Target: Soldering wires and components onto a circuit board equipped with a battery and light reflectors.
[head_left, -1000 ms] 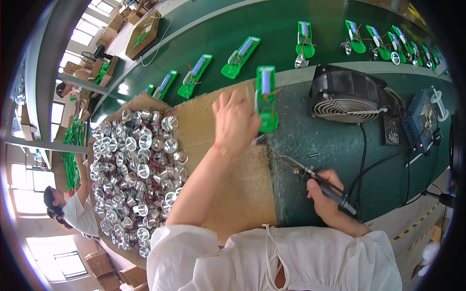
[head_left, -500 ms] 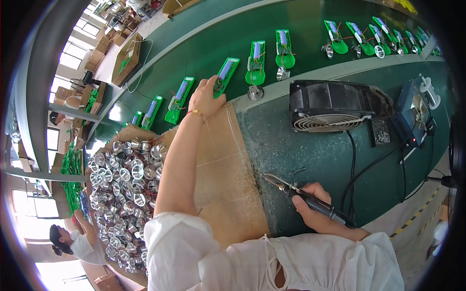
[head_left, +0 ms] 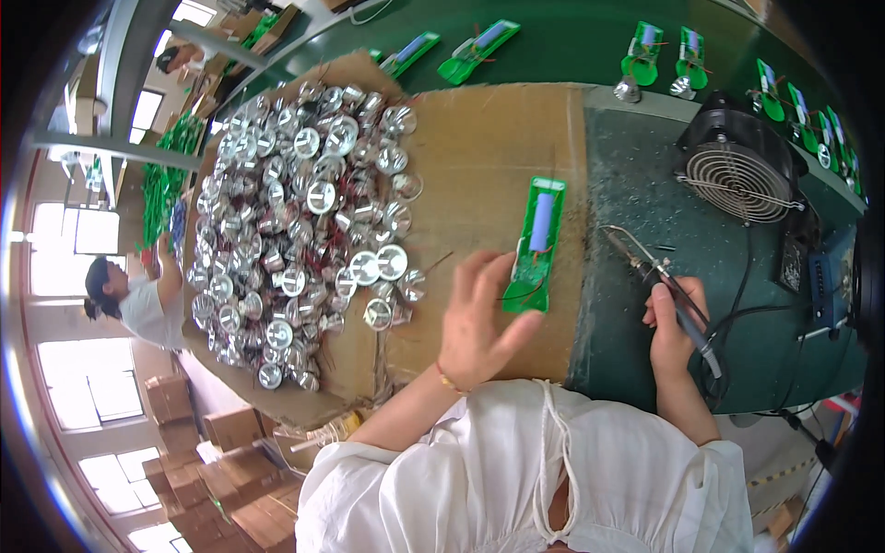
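Note:
A green plastic housing [head_left: 529, 284] lies on the cardboard sheet in front of me, with a violet battery [head_left: 542, 221] and thin wires in it. My left hand [head_left: 472, 324] is just to its left, fingers apart and holding nothing; whether a fingertip touches the housing's edge I cannot tell. In my right hand [head_left: 673, 336] is a soldering iron [head_left: 699, 341], its tip pointing up and left over the green bench. A thin pale wire curves along the iron's front end. Left of my left hand spreads a large heap of shiny reflector cups [head_left: 321, 196] with wires.
A black fan with a wire grille [head_left: 742, 182] stands at the right, beside a blue box-shaped unit [head_left: 830, 281] and cables. Along the far green belt lie more green housings [head_left: 479, 52], several with reflector cups. Another person [head_left: 138, 295] is at the far left.
My left hand has brought a green housing from the belt onto the cardboard and let go of it. The view has turned left, showing more of the cup heap. The right hand still holds the iron.

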Available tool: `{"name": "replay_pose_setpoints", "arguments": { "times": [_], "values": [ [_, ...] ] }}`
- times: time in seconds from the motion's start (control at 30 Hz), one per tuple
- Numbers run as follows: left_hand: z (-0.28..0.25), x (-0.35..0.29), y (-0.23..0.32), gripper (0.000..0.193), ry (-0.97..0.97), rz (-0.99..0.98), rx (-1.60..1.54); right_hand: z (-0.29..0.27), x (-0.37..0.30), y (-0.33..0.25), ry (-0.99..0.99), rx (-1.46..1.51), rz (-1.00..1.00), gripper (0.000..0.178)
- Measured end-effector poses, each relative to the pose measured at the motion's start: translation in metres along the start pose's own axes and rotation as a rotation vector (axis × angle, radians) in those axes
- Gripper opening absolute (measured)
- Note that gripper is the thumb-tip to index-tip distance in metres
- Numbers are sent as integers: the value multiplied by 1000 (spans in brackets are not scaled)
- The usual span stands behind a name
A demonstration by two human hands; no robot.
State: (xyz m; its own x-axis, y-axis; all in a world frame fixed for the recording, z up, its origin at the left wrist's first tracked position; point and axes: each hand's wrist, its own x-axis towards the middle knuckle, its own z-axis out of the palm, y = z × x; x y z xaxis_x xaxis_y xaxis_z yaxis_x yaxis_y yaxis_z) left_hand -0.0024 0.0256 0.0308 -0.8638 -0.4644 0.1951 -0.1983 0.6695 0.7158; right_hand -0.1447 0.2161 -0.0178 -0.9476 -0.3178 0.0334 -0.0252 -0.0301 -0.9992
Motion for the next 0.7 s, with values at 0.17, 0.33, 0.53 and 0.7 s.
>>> {"name": "replay_pose_setpoints", "arguments": {
  "times": [0.17, 0.33, 0.53, 0.7],
  "values": [
    [-52, 5, -40, 21, 228, -12, 566, -1, 0, 9, -1, 26, 3, 17],
    [-38, 3, -77, 4, 143, 183, 1104, 2, -6, 7, -5, 51, -32, 14],
    [-34, 7, -56, 5, 245, 157, 371, -2, -18, -3, -11, 31, -57, 15],
    [-14, -4, -26, 10, 19, 13, 120, 15, -39, -23, -276, 129, -97, 15]
  ]
}}
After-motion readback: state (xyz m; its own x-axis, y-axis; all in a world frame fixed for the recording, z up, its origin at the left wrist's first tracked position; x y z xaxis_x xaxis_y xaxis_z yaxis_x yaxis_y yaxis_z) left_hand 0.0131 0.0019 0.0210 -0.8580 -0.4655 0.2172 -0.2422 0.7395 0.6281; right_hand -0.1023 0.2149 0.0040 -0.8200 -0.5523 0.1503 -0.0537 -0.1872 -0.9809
